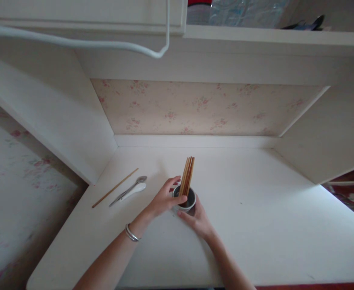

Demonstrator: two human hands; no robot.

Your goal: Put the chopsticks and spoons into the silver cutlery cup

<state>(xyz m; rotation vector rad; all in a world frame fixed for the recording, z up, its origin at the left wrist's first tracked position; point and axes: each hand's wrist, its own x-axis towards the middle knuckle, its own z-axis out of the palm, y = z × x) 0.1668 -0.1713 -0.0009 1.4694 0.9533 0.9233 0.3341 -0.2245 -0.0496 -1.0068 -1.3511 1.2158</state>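
Observation:
Near the middle of the white desk, a bundle of several wooden chopsticks (188, 173) stands in a small round cup (191, 202) with a pale rim and a dark inside. My left hand (166, 196) reaches over the cup's left rim, its thumb in front of the chopsticks and its fingers behind them, closed on the bundle. Around the cup's right and near side my right hand (198, 220) is wrapped, steadying it. The chopsticks lean slightly to the right; their lower ends are hidden inside the cup.
To the left lie a single chopstick (115, 188), a metal spoon (128, 190) and a white spoon (134, 191). A low back ledge (195, 141) and side panels (325, 133) bound the desk. Overhead are a shelf (270, 38) and a white cable (104, 43).

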